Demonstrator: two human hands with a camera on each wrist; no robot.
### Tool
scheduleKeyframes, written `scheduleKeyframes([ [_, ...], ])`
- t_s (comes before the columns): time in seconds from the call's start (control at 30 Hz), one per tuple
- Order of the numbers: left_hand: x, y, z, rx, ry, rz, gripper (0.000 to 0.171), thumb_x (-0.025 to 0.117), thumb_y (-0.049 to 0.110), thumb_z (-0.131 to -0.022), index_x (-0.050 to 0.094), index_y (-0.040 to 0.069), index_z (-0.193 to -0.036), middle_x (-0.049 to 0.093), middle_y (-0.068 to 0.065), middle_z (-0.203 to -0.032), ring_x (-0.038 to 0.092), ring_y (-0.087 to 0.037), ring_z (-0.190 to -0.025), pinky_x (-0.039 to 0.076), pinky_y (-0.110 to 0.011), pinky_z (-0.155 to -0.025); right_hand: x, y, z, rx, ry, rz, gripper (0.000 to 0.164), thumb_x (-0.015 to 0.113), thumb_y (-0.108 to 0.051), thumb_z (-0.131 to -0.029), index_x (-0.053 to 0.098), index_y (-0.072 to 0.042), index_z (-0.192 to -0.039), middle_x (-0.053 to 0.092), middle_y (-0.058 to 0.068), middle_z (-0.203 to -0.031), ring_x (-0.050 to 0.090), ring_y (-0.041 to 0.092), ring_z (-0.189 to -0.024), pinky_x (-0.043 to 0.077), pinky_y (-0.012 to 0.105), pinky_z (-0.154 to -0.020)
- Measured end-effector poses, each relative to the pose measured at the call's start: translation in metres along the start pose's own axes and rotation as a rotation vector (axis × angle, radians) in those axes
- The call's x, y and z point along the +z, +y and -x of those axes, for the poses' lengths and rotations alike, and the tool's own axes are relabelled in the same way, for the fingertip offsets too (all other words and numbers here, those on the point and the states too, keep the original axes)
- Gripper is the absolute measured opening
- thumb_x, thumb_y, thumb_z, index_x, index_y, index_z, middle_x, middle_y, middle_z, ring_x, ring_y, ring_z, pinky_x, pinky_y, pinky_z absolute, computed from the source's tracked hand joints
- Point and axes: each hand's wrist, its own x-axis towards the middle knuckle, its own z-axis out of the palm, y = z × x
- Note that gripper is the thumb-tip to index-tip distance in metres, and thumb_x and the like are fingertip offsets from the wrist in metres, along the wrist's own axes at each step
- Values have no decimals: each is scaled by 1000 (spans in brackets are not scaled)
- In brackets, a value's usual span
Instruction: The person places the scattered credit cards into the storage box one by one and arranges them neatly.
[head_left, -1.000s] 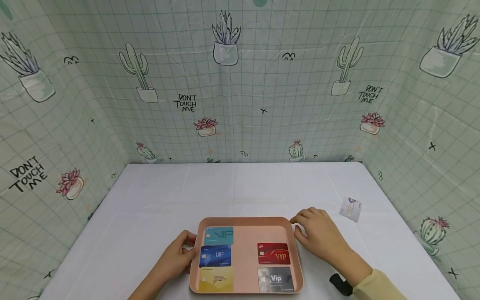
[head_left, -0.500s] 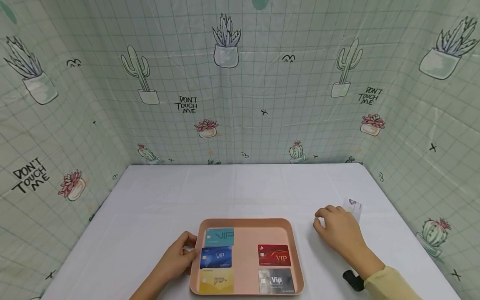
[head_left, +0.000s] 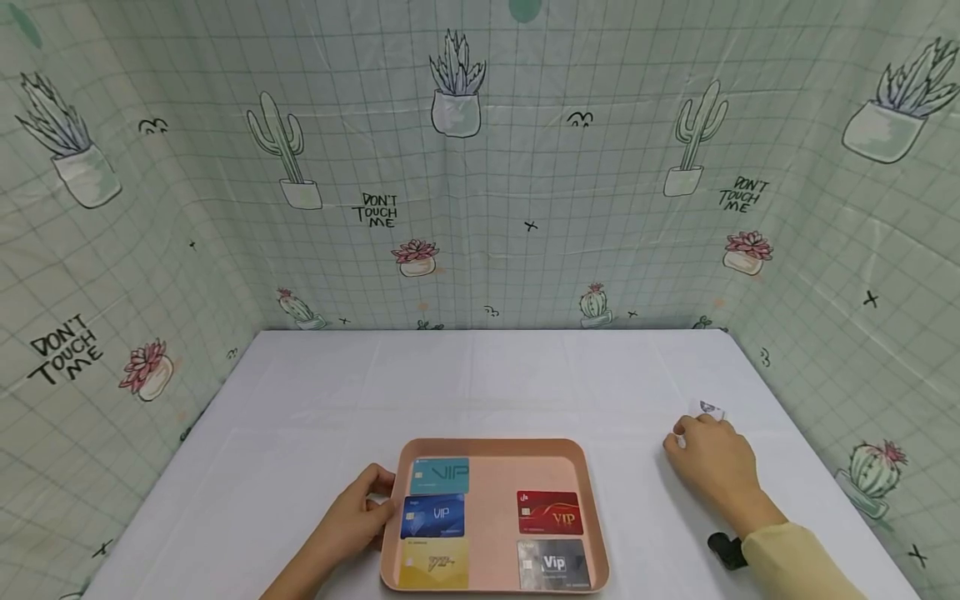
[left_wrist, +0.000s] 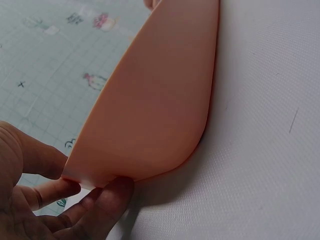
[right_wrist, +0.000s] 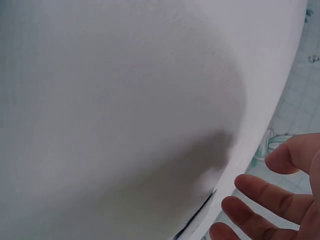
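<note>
My left hand grips the left rim of a pink tray; in the left wrist view its fingers and thumb pinch the tray wall. In the tray lie a teal card, a blue card and a yellow card on the left. A red card and a grey card are on the right. My right hand hovers over a white card, mostly hidden beneath it. In the right wrist view, its fingers are spread, apart from the card's edge.
A white cloth covers the table. Grid-patterned fabric with cactus drawings hangs behind and along both sides. A black device is at the right wrist, beside the yellow sleeve.
My right hand has moved right, from the tray's upper right corner to above the white card, covering most of it. The left hand stays on the tray's left rim.
</note>
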Motion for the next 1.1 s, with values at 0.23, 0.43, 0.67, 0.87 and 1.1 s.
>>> scheduleKeyframes([
  [0.23,0,1,0,-7,-8,6,25,62,1,-95,56,0,-120,62,-16,-116,60,-20,-70,60,-35,-52,1,15,-1,47,-44,10,30,58,-23,-95,69,3,-102,68,26,-93,62,44,-80,53,60,-67],
  [0.43,0,1,0,0,-17,10,26,61,1,-95,56,0,-120,62,-16,-116,61,-20,-71,60,-35,-52,1,25,-3,90,-47,-5,36,56,-26,-96,67,7,-107,66,32,-100,61,47,-83,52,60,-64],
  [0.67,-1,2,-1,-1,-16,7,25,61,1,-96,56,0,-120,62,-16,-116,61,-20,-71,61,-34,-53,0,34,-13,167,-106,-54,46,56,-33,-96,64,11,-109,61,35,-99,60,51,-84,51,59,-61],
  [0.87,0,0,0,-23,-8,4,25,62,3,-96,56,0,-120,62,-16,-117,61,-20,-70,60,-34,-54,-2,38,-24,195,-134,-78,51,62,-39,-95,61,11,-104,63,36,-90,62,53,-77,53,55,-57],
  [1.1,-1,-2,-1,-15,-2,8,24,62,2,-96,57,1,-119,63,-16,-117,60,-20,-70,60,-34,-53,-6,37,-30,229,-156,-127,41,68,-32,-92,60,8,-94,66,30,-86,65,45,-76,54,52,-61],
])
